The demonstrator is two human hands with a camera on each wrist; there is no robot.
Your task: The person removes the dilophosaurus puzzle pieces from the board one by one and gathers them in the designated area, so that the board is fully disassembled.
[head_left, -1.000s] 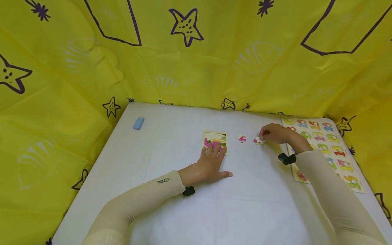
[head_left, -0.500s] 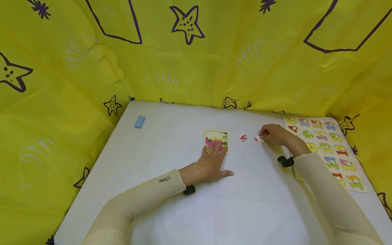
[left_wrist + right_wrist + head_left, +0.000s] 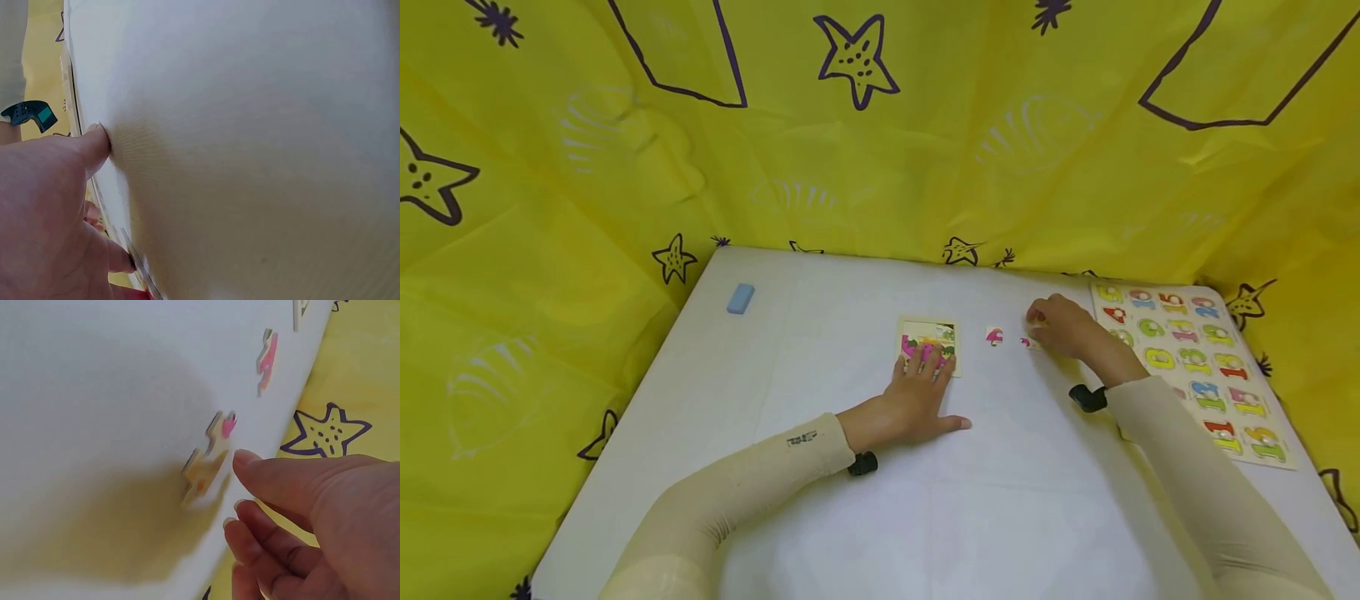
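My left hand lies with spread fingers over the lower part of a small framed jigsaw puzzle, which shows pink and green artwork. In the left wrist view the thumb and fingertips reach the table and the puzzle's edge. To the right of it, my right hand hovers beside pale puzzle pieces with a pink spot; whether these are one or two joined pieces I cannot tell. A gap shows between its thumb and bent fingers, with nothing held. Another pink puzzle piece lies between the hands.
A number puzzle board lies at the table's right side, partly behind the right arm. At the far left is a blue block. Yellow patterned cloth surrounds the back and sides of the white table.
The right hand has shifted a little left and now covers more of the pale pieces in the head view. The left hand has stayed on the framed puzzle.
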